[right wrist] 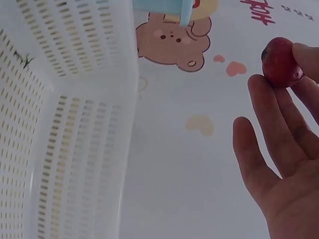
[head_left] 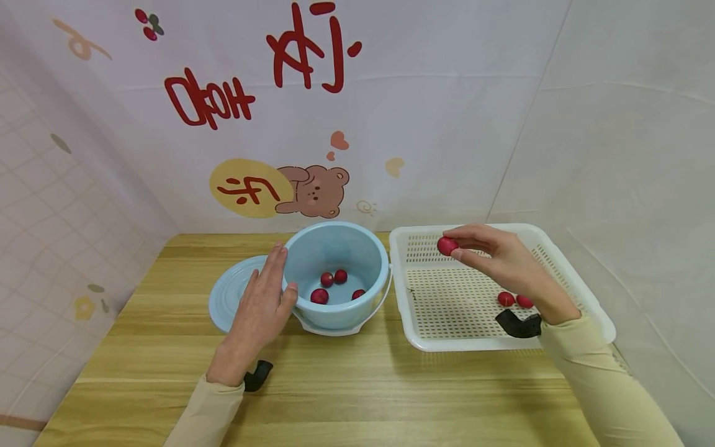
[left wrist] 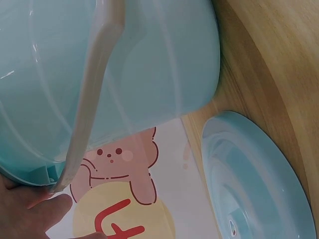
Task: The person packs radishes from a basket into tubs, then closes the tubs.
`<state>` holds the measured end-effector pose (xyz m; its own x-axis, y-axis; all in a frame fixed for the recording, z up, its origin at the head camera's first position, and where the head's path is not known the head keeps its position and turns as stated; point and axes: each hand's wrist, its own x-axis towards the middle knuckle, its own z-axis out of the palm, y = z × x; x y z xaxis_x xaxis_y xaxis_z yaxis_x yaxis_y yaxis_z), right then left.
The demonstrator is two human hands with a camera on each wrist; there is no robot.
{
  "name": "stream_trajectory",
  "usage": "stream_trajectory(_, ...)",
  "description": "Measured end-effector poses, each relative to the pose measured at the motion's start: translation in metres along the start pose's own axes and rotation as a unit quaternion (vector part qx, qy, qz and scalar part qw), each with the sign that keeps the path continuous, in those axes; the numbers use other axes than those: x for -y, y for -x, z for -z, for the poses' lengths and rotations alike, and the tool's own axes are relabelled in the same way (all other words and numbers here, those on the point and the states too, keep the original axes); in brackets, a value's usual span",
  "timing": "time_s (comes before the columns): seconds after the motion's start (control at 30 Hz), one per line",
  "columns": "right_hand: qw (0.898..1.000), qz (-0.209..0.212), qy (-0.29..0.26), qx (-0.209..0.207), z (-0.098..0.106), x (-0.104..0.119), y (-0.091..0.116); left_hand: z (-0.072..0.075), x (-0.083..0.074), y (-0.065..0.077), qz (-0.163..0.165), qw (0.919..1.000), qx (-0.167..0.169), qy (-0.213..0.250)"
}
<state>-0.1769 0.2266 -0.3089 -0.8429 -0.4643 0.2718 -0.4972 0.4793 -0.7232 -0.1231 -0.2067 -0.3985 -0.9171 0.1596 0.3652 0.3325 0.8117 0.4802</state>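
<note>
My right hand [head_left: 491, 257] pinches a small round red radish [head_left: 447, 246] between fingertips and thumb, above the back left part of a white perforated basket [head_left: 416, 343]. The right wrist view shows the same radish with a dark spot at one end. My left hand [head_left: 257, 310], its fingers mostly straight, rests against the left rim of a light blue bucket [head_left: 337, 318]. Several radishes [head_left: 319, 296] lie at the bottom of this bucket. Two more radishes [head_left: 506, 299] lie on the right side of the basket, close to the right wrist.
A round light blue lid [head_left: 223, 298] lies on the wooden table [head_left: 357, 397], left of the bucket and partly behind the left hand. The bucket's white handle [head_left: 385, 295] hangs down. Behind stands a white printed backdrop [head_left: 447, 124] with a bear.
</note>
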Motion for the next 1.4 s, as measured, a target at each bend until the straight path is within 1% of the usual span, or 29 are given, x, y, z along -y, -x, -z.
stream_trajectory(0.13,1.000,-0.004,-0.007,-0.011,-0.007,0.006,-0.003,0.000,0.000,0.000,-0.001,1.0000,-0.001,-0.001)
stream_trajectory(0.23,1.000,0.003,-0.009,-0.017,-0.012,0.010,-0.006,-0.001,0.000,0.000,-0.002,1.0000,-0.002,-0.002)
stream_trajectory(0.4,1.000,0.014,-0.007,-0.013,-0.020,0.016,-0.012,-0.001,0.001,0.000,-0.004,1.0000,-0.002,-0.003)
stream_trajectory(0.63,1.000,0.008,-0.009,-0.013,-0.030,0.024,-0.019,-0.001,0.001,0.000,-0.004,1.0000,-0.002,-0.004)
stream_trajectory(0.9,0.999,0.044,-0.017,-0.018,-0.043,0.030,-0.029,-0.001,0.000,0.000,-0.005,1.0000,-0.002,-0.004)
stream_trajectory(1.4,0.997,0.081,-0.014,0.014,-0.062,0.041,-0.049,0.000,-0.001,-0.001,0.004,1.0000,0.005,-0.003)
